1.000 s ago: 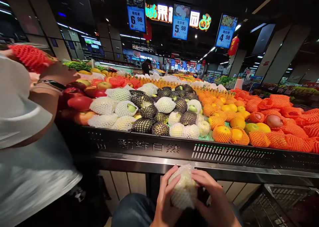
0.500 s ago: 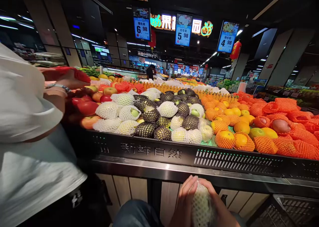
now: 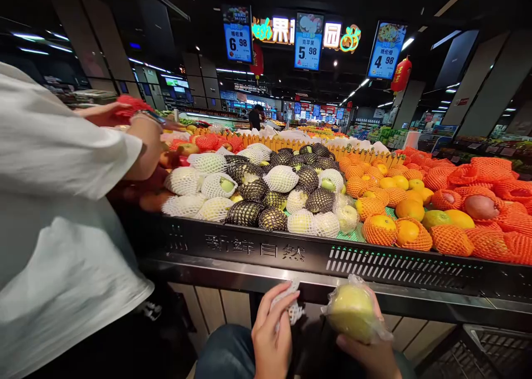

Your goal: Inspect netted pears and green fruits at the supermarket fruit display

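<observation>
- Since half a second ago my two hands have come apart. Then they were both wrapped round one netted fruit below the stand's front rail (image 3: 266,251). Now the white foam net (image 3: 293,310) is off, and the fruit (image 3: 352,312) is bare but for a clear film.
- My left hand (image 3: 270,340) is below the rail, left of the fruit, pinching the crumpled net between thumb and fingertips. The net hangs limp, so I judge a light pinch is all it needs.
- My right hand (image 3: 368,359) cups the yellow-green fruit from beneath, just below the rail, with its fingers closed round the underside. I think the palm-up hold suits it because the film looks loose and slippery.
- Fruit and net are apart, not touching, and both are held over my lap. My knee (image 3: 224,351) is lower left of them.
- Above the rail lie fruits in white and black nets (image 3: 266,196), and to their right oranges in orange nets (image 3: 407,229). The sleeves presumably keep the piled fruits from bruising one another.
- At the rail's left end a co-worker in a white shirt (image 3: 62,213) reaches over the display, one hand holding a red net (image 3: 128,105).
- Below the rail's right end a dark grid basket (image 3: 490,346) shows.
</observation>
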A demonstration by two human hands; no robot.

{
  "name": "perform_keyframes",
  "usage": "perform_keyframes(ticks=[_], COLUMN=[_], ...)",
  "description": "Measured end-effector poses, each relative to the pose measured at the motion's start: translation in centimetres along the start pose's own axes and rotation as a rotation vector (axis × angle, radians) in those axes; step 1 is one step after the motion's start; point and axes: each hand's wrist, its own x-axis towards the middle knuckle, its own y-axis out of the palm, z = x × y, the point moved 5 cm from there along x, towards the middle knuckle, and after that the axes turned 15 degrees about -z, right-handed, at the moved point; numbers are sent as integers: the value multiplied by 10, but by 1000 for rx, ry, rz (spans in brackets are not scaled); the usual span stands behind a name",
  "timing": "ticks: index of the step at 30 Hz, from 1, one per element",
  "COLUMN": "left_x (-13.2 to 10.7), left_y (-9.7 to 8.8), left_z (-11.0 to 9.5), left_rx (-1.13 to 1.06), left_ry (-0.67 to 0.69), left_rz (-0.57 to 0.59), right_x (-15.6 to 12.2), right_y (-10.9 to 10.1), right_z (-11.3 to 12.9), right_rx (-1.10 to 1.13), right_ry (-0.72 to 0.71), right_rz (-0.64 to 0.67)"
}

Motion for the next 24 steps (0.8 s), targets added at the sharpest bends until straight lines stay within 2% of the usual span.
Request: perform_keyframes(ticks=[3, 6, 8, 11, 15, 18, 20, 22, 24], left_x=[-2, -14, -25, -38, -45, -42, -39, -36, -32], left_y=[11, 22, 29, 36, 39, 35, 32, 28, 25], left_z=[-12, -31, -37, -30, -15, -10, -8, -8, -8], left_rx=[11, -87, -119, -100, -87, -59, -34, -12, 3], left_ry=[56, 64, 45, -27, -149, -157, -128, -81, -33], left_rz=[211, 383, 410, 396, 426, 389, 350, 305, 265], right_x=[-6, -8, -10, -14, -17, 4, 30, 60, 90], right_y=[4, 7, 4, -2, 1, 8, 10, 10, 16], right_z=[-8, -13, -16, -25, -23, 10, 48, 94, 134], right_rx=[141, 173, 73, -105, -114, -115, -197, -358, -546], right_ry=[142, 110, 39, 2, -34, -207, -404, -674, -893], right_rz=[-5, 39, 64, 96, 55, -56, -157, -237, -187])
